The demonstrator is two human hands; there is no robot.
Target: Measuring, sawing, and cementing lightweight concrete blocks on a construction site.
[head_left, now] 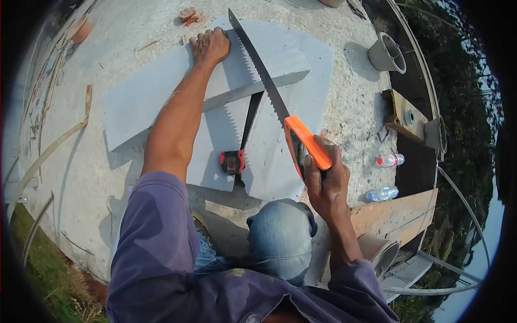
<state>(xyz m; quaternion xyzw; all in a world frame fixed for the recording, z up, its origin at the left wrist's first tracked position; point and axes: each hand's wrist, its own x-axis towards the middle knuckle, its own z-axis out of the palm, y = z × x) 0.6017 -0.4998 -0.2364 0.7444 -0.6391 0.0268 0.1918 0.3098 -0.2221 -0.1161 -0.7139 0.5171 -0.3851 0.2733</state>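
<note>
My right hand is wrapped round the orange handle of a handsaw. Its long toothed blade points up and away to the left, crossing above a long pale grey lightweight concrete block and casting a jagged shadow. Whether the teeth touch the block cannot be made out. At the block's far edge, my left hand presses down with its fingers curled over. Under the long block lie more grey slabs, with a dark gap between two of them. A red and black tape measure rests on the slabs near my knee.
At the right stand a bucket, two plastic bottles and a wooden board by the concrete edge. A broken brick piece lies at the far side. A bent pole runs along the left.
</note>
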